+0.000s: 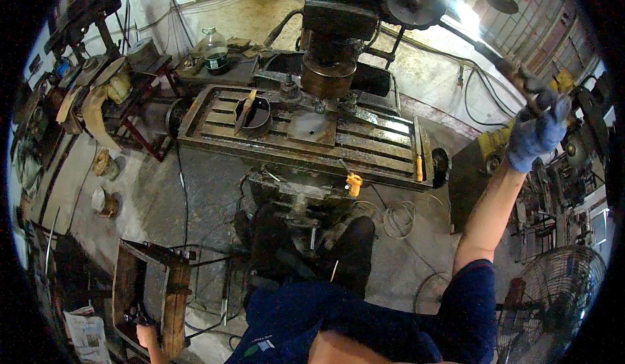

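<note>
My right hand (pixel 537 133), in a blue-grey glove, is raised at the upper right. Its fingers wrap round the dark end of a long lever (pixel 485 51) that slopes down from the machine head (pixel 342 12). Low on the left, my left hand (pixel 138 316) reaches into a wooden box (pixel 174 299); it looks dark, perhaps gloved, and shadow hides its fingers. In front of me stands a milling machine with a slotted table (pixel 228 129). A flat metal plate (pixel 312 129) with a small dark hole lies below the spindle (pixel 327 71).
On the table sit a round pan (pixel 259 122) with a brush (pixel 245 109) across it and an orange-handled tool (pixel 419 167). An orange object (pixel 353 183) is at the front edge. A fan (pixel 553 299) stands lower right, a plastic bottle (pixel 215 53) behind. Cables (pixel 398 221) cross the floor.
</note>
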Action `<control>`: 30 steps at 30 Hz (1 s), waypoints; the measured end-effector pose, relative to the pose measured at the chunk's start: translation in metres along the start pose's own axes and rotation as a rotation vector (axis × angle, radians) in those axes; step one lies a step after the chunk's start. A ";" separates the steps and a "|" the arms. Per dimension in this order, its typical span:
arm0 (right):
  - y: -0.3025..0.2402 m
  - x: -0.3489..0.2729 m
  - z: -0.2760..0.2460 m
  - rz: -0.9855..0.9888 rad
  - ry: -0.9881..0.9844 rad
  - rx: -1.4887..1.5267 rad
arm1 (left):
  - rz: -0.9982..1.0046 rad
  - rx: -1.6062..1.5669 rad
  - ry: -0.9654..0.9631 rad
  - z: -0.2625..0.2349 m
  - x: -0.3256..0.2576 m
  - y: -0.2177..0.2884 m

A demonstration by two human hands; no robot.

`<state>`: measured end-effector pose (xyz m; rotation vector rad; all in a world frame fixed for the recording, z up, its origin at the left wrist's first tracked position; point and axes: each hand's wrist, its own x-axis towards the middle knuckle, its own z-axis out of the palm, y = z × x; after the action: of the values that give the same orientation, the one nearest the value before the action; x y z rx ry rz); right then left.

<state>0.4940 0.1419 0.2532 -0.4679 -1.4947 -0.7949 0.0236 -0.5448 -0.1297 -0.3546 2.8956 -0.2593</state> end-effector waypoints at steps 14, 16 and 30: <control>-0.014 -0.083 -0.008 0.085 -0.137 -0.311 | -0.205 -0.706 0.010 0.013 0.017 -0.012; -0.010 -0.193 -0.016 0.590 -0.486 0.221 | -0.159 -1.280 -0.110 0.020 0.053 -0.010; -0.152 -0.465 0.027 1.716 -1.282 0.558 | 0.435 -2.189 -0.888 -0.124 -0.054 0.362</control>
<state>0.4137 0.1406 -0.2301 -1.5979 -1.5380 1.4840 -0.0331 -0.1665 -0.0726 0.0051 1.1041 2.3024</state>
